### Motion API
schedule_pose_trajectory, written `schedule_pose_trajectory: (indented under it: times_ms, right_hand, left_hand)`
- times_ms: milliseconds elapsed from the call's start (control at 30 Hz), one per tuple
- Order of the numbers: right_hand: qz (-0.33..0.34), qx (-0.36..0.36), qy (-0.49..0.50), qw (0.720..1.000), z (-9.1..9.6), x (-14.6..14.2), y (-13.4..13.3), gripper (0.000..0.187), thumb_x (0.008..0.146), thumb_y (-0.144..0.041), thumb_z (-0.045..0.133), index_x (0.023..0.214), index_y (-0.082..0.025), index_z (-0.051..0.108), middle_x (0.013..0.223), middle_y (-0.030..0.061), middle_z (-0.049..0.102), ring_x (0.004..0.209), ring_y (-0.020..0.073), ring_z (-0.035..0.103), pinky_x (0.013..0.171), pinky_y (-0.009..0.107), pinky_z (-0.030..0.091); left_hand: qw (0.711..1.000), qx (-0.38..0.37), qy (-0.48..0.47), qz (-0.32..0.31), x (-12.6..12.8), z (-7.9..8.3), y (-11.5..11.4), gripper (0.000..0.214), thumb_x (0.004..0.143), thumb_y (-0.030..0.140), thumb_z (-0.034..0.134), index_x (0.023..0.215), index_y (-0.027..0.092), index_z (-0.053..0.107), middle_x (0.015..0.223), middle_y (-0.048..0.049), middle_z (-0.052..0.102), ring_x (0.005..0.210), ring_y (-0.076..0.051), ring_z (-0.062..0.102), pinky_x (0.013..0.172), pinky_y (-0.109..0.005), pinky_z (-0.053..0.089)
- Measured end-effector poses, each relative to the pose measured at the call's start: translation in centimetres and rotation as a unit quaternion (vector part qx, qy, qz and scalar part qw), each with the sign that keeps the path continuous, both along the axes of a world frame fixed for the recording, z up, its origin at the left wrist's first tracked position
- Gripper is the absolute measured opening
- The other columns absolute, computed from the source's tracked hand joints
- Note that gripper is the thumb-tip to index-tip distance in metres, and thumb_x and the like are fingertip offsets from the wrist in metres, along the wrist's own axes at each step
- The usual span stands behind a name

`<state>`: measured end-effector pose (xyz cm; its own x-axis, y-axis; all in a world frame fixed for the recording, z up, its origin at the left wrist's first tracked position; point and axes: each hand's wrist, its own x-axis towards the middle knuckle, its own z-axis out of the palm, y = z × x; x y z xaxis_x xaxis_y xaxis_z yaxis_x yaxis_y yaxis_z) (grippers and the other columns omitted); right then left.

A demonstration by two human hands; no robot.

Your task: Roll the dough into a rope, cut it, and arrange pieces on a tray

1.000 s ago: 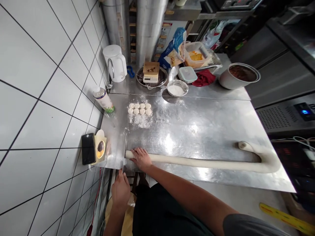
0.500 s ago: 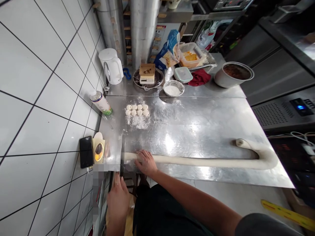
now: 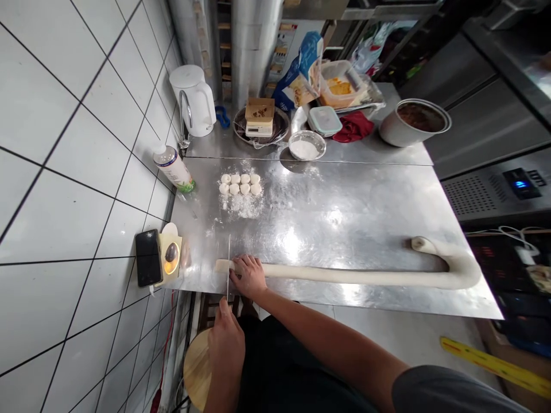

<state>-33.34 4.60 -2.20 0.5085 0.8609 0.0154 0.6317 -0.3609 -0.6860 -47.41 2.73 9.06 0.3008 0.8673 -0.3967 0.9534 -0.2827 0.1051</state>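
Our left hand (image 3: 226, 347) is clenched around a knife (image 3: 228, 267), its blade upright over the near end of the dough rope (image 3: 344, 278). Our right hand (image 3: 248, 277) lies over the rope just beside the blade, pressing down without closing around it, apparently to keep the soft rope from rolling against the edge. The rope runs right along the lower edge of the steel surface (image 3: 344, 206), then doubles back at the lower right of the frame, probably to fit its length on the surface. Above the hands, eight dough pieces (image 3: 239, 184) sit in two tidy rows on scattered flour (image 3: 243, 209), which likely stops them sticking. Farther up, a bowl (image 3: 306, 145) of flour stands within reach. A round wooden board (image 3: 197, 370) sits at the lower left, below our left hand.
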Motion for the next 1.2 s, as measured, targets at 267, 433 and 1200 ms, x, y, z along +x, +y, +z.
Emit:
schedule_pose_trajectory:
  times_ms: [267,433,1200]
  right_hand:
    - [0.004,0.001,0.002,1.0,0.0,0.0,0.0,0.031,0.097,-0.039,0.064,0.125,-0.025,0.068,0.118,0.0086,0.068,0.108,0.0272,0.056,0.095,0.043,0.039]
    - [0.002,0.003,0.007,1.0,0.0,-0.1,0.1,0.031,0.097,-0.039,0.063,0.124,-0.025,0.068,0.118,0.0094,0.067,0.108,0.028,0.055,0.095,0.044,0.04]
    - [-0.012,0.009,0.008,1.0,-0.4,3.4,-4.9,0.037,0.095,-0.035,0.064,0.13,-0.021,0.065,0.125,0.011,0.067,0.117,0.0284,0.056,0.104,0.045,0.042]
  left_hand:
    - [1.0,0.021,0.004,-0.008,-0.2,-0.7,-0.2,0.049,0.108,0.027,0.026,0.148,0.015,0.052,0.124,-0.018,0.075,0.089,-0.025,0.077,0.065,-0.033,0.05]
    - [1.0,0.021,0.006,-0.016,-0.4,-0.6,-0.3,0.048,0.108,0.027,0.026,0.149,0.015,0.049,0.123,-0.0183,0.075,0.092,-0.025,0.077,0.066,-0.034,0.051]
    - [0.998,0.062,0.004,-0.033,2.4,1.7,-2.6,0.032,0.107,0.025,0.035,0.125,0.016,0.059,0.104,-0.011,0.075,0.075,-0.017,0.072,0.059,-0.027,0.043]
